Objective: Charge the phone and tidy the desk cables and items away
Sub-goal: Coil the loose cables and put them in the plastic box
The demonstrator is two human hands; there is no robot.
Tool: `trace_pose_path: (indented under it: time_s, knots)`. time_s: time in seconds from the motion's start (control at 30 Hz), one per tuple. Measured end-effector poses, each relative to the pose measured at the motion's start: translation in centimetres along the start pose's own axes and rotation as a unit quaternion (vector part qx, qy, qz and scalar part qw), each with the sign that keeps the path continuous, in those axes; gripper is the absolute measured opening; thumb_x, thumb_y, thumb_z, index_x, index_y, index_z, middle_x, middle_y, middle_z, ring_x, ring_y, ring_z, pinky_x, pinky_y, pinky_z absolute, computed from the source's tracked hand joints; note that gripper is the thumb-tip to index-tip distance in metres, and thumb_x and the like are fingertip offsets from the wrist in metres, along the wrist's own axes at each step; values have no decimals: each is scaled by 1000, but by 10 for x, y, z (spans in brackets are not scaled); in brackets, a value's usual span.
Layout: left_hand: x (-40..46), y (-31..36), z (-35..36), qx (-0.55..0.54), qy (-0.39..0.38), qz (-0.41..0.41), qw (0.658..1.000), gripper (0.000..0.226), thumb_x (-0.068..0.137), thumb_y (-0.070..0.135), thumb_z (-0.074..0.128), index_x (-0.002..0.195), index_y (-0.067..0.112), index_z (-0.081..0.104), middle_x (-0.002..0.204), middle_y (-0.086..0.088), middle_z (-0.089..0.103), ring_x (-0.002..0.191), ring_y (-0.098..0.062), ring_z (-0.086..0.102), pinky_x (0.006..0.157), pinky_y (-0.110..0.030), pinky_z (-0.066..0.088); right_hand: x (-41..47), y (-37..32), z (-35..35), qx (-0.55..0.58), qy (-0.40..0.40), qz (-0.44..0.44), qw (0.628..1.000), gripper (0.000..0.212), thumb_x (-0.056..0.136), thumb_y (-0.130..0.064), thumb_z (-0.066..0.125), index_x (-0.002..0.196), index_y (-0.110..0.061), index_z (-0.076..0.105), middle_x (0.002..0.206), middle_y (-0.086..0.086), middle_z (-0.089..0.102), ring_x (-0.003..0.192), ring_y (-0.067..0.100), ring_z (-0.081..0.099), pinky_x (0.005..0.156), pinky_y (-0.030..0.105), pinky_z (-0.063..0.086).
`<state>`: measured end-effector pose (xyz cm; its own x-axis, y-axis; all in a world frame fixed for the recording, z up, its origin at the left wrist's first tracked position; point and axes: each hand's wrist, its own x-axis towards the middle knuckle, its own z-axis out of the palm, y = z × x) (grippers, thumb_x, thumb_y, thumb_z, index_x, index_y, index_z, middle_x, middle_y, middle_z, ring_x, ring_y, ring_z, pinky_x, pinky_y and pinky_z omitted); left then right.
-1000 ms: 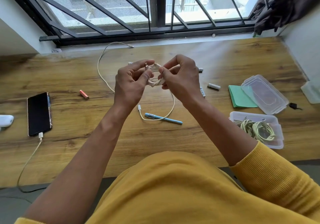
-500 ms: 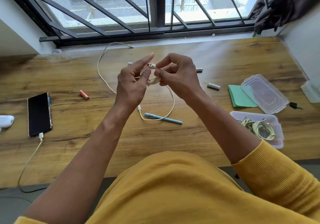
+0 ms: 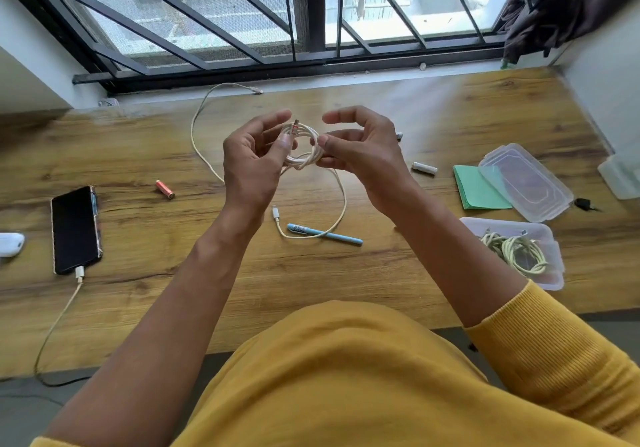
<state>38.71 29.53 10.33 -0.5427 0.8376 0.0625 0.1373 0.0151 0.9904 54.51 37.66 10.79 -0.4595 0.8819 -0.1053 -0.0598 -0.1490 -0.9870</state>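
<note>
A small coil of white cable (image 3: 304, 147) is held above the desk between both hands. My left hand (image 3: 252, 162) pinches its left side, thumb pressed near the plug end. My right hand (image 3: 360, 150) pinches its right side with thumb and fingers. A longer white cable (image 3: 341, 201) lies loose on the desk below them, running back to the window. The black phone (image 3: 74, 228) lies at the left with a charging cable (image 3: 60, 311) plugged in. An open clear box (image 3: 550, 273) at the right holds a coiled pale green cable (image 3: 516, 251).
On the wooden desk (image 3: 346, 284) lie a blue pen (image 3: 325, 233), an orange battery (image 3: 165, 189), a white battery (image 3: 424, 168), a green notepad (image 3: 478, 190), the box's clear lid (image 3: 523, 180) and a small black item (image 3: 585, 203). A white object (image 3: 10, 243) sits at the far left.
The hands have drawn slightly apart and the wound cable now shows as an open ring between them. My right hand's upper fingers have lifted off the coil.
</note>
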Motion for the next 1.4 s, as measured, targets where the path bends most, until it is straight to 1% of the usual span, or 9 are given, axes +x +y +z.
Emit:
trace_pose_path:
  time_s: [0.2,0.47,0.57,0.67,0.87,1.1,1.23,1.33,1.4]
  knots:
    - [-2,0,3,-73,-7,-45,996,30,102,-1,65,131,4,69,107,-8,78,92,-17,75,79,-30,60,-3,2,-13,110,-7,91,990,29,99,0,66,126,10,62,102,25,71,86,29,75,83,38,65]
    - [-10,-2,20,-85,-39,-66,993,27,103,1,63,128,4,70,115,-17,77,103,-30,77,85,-38,62,-16,9,-30,37,-118,100,987,28,95,15,58,120,11,71,119,35,70,100,34,71,90,37,63]
    - [-11,1,24,-123,-77,-107,984,25,106,9,61,130,5,68,111,-13,78,101,-26,76,86,-37,62,-19,8,-36,63,-101,101,988,27,95,18,57,111,6,75,107,26,76,96,30,73,86,34,63]
    - [-10,2,25,-180,-139,-166,960,33,106,13,61,137,0,62,123,-20,75,110,-31,74,97,-41,61,-20,8,-44,102,-65,110,987,26,95,19,55,108,5,74,101,19,77,92,27,75,85,34,64]
    - [-12,-1,36,-206,-179,-194,942,29,101,-2,62,130,-1,64,114,-16,77,107,-28,75,94,-38,62,-22,5,-57,134,-15,126,983,23,98,8,58,117,12,70,104,28,74,87,30,75,84,37,65]
    - [-17,-4,60,-144,-198,-159,956,21,104,2,62,120,8,74,119,-24,75,103,-34,76,85,-38,64,-35,5,-79,-4,33,90,995,22,92,-5,77,113,1,75,98,19,79,85,29,77,79,45,66]
    - [-24,-10,76,-85,-213,-132,964,24,100,2,68,123,6,75,109,-13,79,97,-25,76,80,-34,64,-46,8,-99,-88,74,91,989,16,88,-7,81,104,-8,80,94,15,80,89,31,80,79,46,66]
    - [-31,-12,91,-54,-226,-111,966,29,97,1,72,126,1,74,111,-15,80,94,-22,76,75,-29,62,-57,11,-116,-128,87,96,983,15,87,-9,82,102,-6,80,92,17,80,92,35,79,86,49,63]
    - [-37,-13,106,-48,-243,-102,963,28,97,1,73,125,0,74,111,-16,80,94,-24,77,76,-30,61,-68,10,-131,-136,98,104,980,17,87,-7,82,103,-3,79,93,20,79,89,34,79,80,44,65]
